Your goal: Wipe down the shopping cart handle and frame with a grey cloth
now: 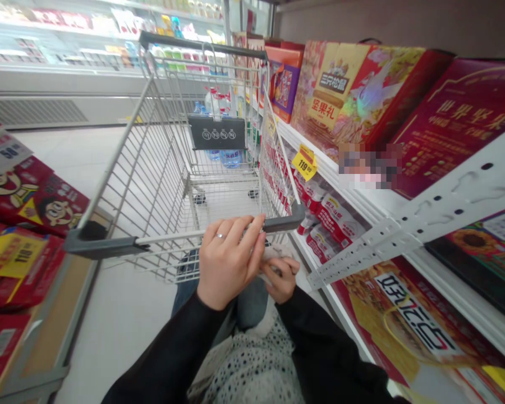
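Head view, wire shopping cart, gray handle

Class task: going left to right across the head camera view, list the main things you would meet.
Red snack boxes → wire shopping cart → gold gift box → dark red gift box

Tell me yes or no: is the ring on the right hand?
No, the ring is on a finger of the left hand, which rests over the shopping cart's handle.
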{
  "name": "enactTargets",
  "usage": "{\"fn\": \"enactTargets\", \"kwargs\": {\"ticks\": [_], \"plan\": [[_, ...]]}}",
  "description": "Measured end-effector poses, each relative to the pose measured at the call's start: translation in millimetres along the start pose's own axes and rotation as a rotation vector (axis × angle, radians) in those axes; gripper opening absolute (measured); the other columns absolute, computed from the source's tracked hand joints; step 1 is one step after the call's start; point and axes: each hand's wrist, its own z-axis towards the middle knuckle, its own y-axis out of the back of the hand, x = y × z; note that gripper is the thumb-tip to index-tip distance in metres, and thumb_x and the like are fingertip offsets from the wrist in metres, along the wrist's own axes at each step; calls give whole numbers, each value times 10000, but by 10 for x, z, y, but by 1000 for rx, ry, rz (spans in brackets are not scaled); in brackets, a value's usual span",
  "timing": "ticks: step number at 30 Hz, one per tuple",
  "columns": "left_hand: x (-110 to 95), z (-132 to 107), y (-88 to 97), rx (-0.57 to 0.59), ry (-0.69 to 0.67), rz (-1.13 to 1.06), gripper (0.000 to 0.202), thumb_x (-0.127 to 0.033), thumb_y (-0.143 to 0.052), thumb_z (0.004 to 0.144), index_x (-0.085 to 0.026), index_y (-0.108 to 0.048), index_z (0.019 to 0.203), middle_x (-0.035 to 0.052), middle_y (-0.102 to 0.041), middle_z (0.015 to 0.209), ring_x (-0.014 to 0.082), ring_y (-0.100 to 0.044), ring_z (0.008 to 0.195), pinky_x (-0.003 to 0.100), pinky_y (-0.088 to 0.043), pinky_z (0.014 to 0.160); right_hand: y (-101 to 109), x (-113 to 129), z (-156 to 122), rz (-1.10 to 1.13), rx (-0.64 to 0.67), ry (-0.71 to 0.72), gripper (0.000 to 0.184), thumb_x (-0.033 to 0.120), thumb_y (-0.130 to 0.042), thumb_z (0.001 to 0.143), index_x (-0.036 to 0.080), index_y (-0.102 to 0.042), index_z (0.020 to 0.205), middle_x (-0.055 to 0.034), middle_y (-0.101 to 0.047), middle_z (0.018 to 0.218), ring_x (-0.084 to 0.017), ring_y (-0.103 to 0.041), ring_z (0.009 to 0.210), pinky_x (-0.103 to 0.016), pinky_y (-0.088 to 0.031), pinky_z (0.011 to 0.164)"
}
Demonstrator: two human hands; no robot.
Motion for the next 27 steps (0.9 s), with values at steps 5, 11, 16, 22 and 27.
{"fn": "enactTargets", "kwargs": {"ticks": [5, 11, 16, 22, 27], "plan": [[16, 1, 16, -37, -33, 6, 376, -222, -661, 937, -182, -667, 1311, 65, -768, 1153, 228, -679, 995, 400, -450, 925, 51, 75, -187, 28, 42, -53, 500, -4, -546, 813, 245, -714, 1212, -41, -648, 1010, -196, -553, 968, -326, -541, 827], [-7, -1, -36, -85, -20, -6, 380, -202, -680, 914, -198, -674, 1295, 48, -776, 1140, 219, -692, 990, 398, -456, 930, 560, -82, 552, -54, -299, -199, 445, 110, -656, 872, 280, -684, 1282, -87, -623, 1082, -275, -601, 1061, -455, -554, 858], [-2, 7, -59, -112, -13, -14, 365, -183, -686, 897, -204, -685, 1262, 47, -782, 1114, 219, -702, 969, 395, -460, 922, 661, -144, 989, 100, -193, -130, 369, 199, -701, 913, 330, -701, 1258, -63, -645, 1148, -266, -626, 1100, -542, -536, 990], [22, -2, -70, -99, -34, -4, 408, -165, -678, 893, -211, -668, 1299, 54, -777, 1131, 221, -703, 985, 393, -458, 931, 300, -86, 446, 194, -64, -184, 312, 176, -718, 897, 292, -748, 1185, -104, -587, 1342, -284, -611, 1204, -516, -585, 944], [30, -15, -83, -79, -18, 13, 392, -169, -668, 897, -219, -670, 1287, 47, -775, 1052, 221, -676, 911, 395, -449, 906, 179, -6, 240, 145, -160, -218, 303, 129, -753, 865, 271, -774, 1132, -96, -632, 1238, -253, -612, 1091, -467, -598, 869]]}}
